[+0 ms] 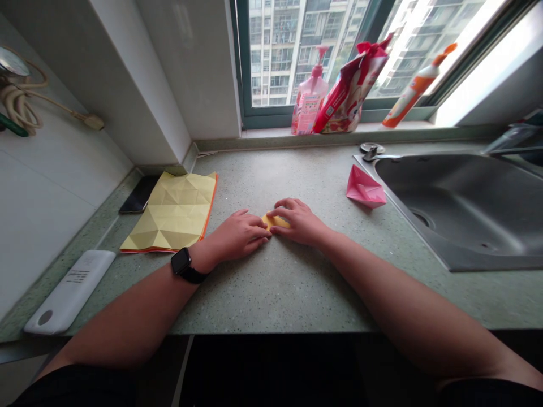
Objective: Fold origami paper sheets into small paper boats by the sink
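Note:
A small folded piece of yellow paper (280,223) lies on the middle of the counter, partly covered by my fingers. My left hand (236,234), with a black watch on its wrist, has its fingertips closed on the paper's left edge. From the other side my right hand (302,223) curls over the paper, thumb and fingers pressed on it. Off to the left is a stack of creased paper sheets (172,206), pale yellow on top with orange edges. A folded pink paper shape (365,188) stands to the right, near the sink.
A stainless sink (449,237) fills the counter's right side, with a drain strainer (372,149) by its corner. A dark phone (138,195) and a white power bank (70,291) lie left. On the windowsill stand a pink pump bottle (310,102), a red bag (354,90) and an orange-white bottle (411,93).

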The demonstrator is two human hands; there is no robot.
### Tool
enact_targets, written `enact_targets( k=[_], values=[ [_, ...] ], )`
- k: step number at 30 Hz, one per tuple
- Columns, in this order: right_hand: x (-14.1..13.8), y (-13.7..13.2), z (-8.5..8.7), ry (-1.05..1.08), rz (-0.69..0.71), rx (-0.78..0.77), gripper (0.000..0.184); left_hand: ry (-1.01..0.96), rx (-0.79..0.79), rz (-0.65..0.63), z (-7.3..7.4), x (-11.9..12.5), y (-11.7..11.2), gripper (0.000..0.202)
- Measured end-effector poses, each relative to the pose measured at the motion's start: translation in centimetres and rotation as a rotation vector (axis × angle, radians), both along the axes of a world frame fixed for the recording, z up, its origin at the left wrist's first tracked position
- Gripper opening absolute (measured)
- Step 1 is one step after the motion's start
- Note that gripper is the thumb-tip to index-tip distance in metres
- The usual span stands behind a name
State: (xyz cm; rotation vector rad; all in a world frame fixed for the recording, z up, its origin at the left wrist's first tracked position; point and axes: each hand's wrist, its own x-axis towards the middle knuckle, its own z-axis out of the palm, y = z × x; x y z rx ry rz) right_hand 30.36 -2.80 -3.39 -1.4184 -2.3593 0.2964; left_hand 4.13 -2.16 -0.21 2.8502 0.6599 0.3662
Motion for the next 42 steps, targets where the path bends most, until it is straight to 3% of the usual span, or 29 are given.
enact_targets(
  k=[15,24,29,33,38,42],
  values=[
    [0.0,0.2,-0.3,0.004,0.003,-0.012,0.036,-0.006,0.091,0.071,0.8,-0.5,0.1,0.021],
    [0.0,0.2,-0.1,-0.002,0.012,-0.013,0.038,0.093,-0.063,0.205,2.2,-2.8,0.5,0.032],
    [0.0,0.3,-0.1,-0.002,0.01,0.003,0.037,0.069,-0.059,0.209,2.5,-2.8,0.7,0.034],
    [-0.1,0.2,-0.2,-0.011,0.01,0.01,0.036,-0.049,0.047,0.244,1.7,-1.3,0.3,0.032],
    [0.0,0.0,0.0,-0.018,0.022,0.007,0.036,-0.093,-0.016,0.111,-0.4,0.9,-0.1,0.009],
    [0.6,0.0,0.7,-0.001,0.073,0.007,0.033,-0.102,0.0,0.158,-1.1,1.6,0.2,0.009]
  ],
)
